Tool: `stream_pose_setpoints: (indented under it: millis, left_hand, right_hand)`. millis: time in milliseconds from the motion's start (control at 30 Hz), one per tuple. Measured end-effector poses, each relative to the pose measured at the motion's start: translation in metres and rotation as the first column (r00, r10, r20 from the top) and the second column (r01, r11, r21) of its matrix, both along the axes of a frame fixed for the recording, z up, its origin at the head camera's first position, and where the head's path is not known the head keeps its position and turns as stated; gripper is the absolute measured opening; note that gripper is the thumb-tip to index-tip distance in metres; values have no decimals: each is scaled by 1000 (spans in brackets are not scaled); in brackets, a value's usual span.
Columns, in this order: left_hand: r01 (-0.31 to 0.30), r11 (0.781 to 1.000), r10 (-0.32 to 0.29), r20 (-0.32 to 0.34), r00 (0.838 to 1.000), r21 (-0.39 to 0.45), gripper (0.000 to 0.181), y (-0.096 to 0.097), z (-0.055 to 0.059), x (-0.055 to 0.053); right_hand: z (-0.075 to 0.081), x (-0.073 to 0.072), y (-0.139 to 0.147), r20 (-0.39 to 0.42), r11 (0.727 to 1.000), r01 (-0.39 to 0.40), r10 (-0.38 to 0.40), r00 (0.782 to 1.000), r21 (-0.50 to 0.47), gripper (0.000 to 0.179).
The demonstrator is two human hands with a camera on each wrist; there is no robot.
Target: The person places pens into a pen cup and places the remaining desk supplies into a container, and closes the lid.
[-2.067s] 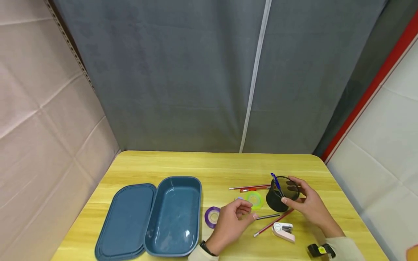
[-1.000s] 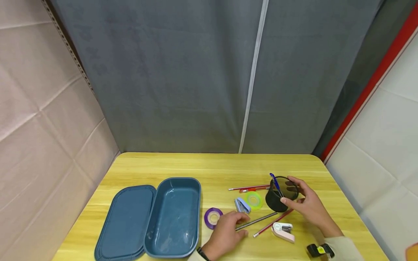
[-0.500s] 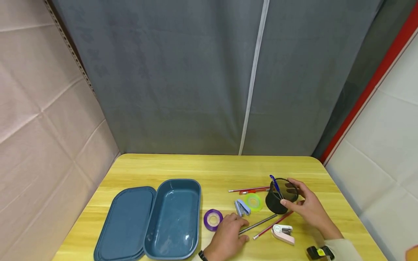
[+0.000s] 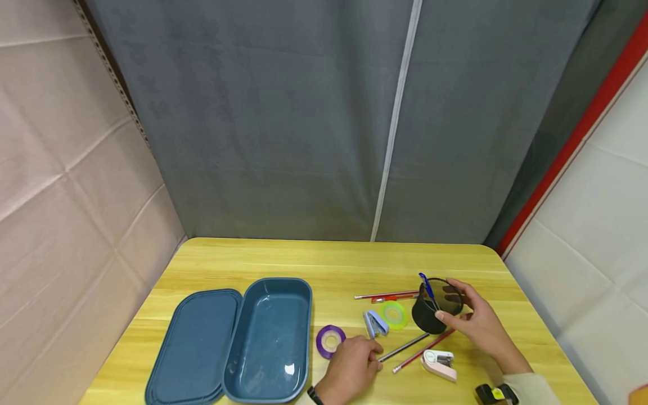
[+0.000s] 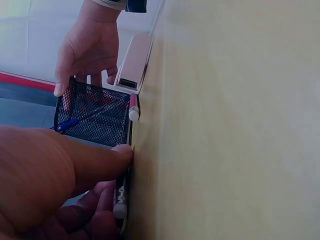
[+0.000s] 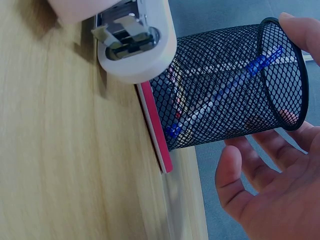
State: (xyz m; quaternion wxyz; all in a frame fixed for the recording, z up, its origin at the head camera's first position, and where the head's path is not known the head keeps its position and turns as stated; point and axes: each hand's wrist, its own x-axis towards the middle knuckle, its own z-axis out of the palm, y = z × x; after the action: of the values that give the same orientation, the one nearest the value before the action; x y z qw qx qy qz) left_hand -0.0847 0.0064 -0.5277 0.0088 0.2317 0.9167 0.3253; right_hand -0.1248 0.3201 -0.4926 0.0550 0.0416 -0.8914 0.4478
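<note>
My left hand (image 4: 351, 367) is low over the table and pinches a dark grey pencil (image 4: 403, 347) near its end. The left wrist view shows the thumb against this pencil and its white eraser (image 5: 120, 210) below the fingers. With the thumb and fingers at its rim, my right hand (image 4: 481, 323) holds a black mesh pen cup (image 4: 426, 318) that stands upright. One blue pen (image 4: 427, 288) leans inside the cup. A red pencil (image 4: 420, 353) lies beside the grey one. The pale pink stapler (image 4: 439, 365) is nearest to my right wrist.
A blue box (image 4: 268, 343) stands at the left, its lid (image 4: 197, 343) beside it. Purple tape (image 4: 331, 341), green tape (image 4: 394, 315) and a light blue stapler (image 4: 376, 323) lie mid-table. Behind them are a red pen (image 4: 387, 299) and another pencil (image 4: 377, 295).
My left hand has come down from above the table to the grey pencil's near end and taken hold of it. My right hand stays at the pen cup.
</note>
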Motion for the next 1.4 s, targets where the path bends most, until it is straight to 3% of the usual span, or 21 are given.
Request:
stream_pose_setpoints:
  millis: [200, 400, 900, 1200, 1400]
  left_hand:
    - [-18, 1000, 18, -7, 1000, 15, 14, 0, -1, 0]
    - [-32, 996, 31, 13, 999, 87, 9, 0, 2, 1]
    - [-27, 983, 22, 31, 999, 184, 9, -3, 3, -3]
    - [-41, 972, 17, 103, 995, 230, 10, -1, 2, -3]
    - [-73, 957, 43, 110, 993, 281, 10, -1, 6, -2]
  right_hand:
    - [0, 1, 0, 2, 1000, -2, 2, 1000, -6, 80]
    - [0, 0, 0, 11, 1000, 1, -1, 1000, 2, 81]
    - [3, 1, -1, 2, 1000, 2, -2, 1000, 12, 80]
    - [2, 1, 0, 10, 1000, -4, 4, 1000, 5, 81]
    - [2, 0, 0, 2, 1000, -8, 8, 1000, -8, 80]
